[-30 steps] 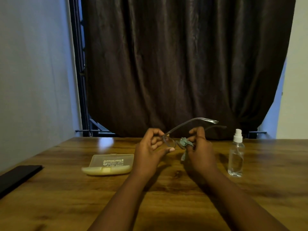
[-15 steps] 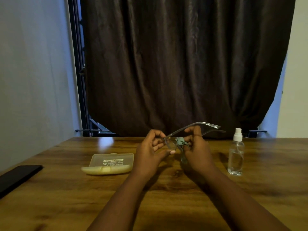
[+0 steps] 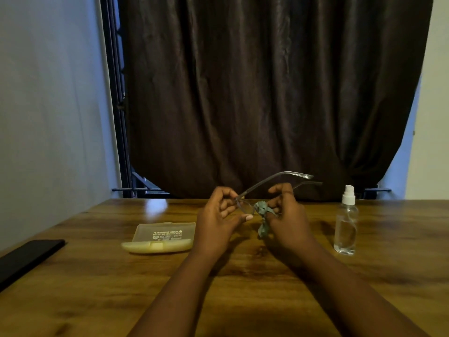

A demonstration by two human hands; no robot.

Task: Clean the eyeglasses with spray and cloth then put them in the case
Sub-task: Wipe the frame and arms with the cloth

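Observation:
I hold thin-framed eyeglasses [image 3: 272, 181] above the middle of the wooden table [image 3: 243, 288], their temples spread and pointing away to the right. My left hand [image 3: 218, 220] pinches the frame at its left corner. My right hand [image 3: 286, 215] presses a small crumpled grey-green cloth [image 3: 263, 211] against a lens, and a tail of the cloth hangs below the fingers. The translucent yellowish case [image 3: 160, 235] lies shut on the table left of my left hand. A clear spray bottle [image 3: 346, 222] with a white nozzle stands upright right of my right hand.
A flat black object [image 3: 26, 256] lies at the table's left edge. A dark brown curtain [image 3: 267, 93] hangs behind the far edge, with a pale wall [image 3: 48, 117] on the left. Bare wood stretches between my forearms and the near edge.
My right hand has kept working the cloth on the lens with small shifts left and right. The glasses have tilted slightly. Case and bottle have not moved.

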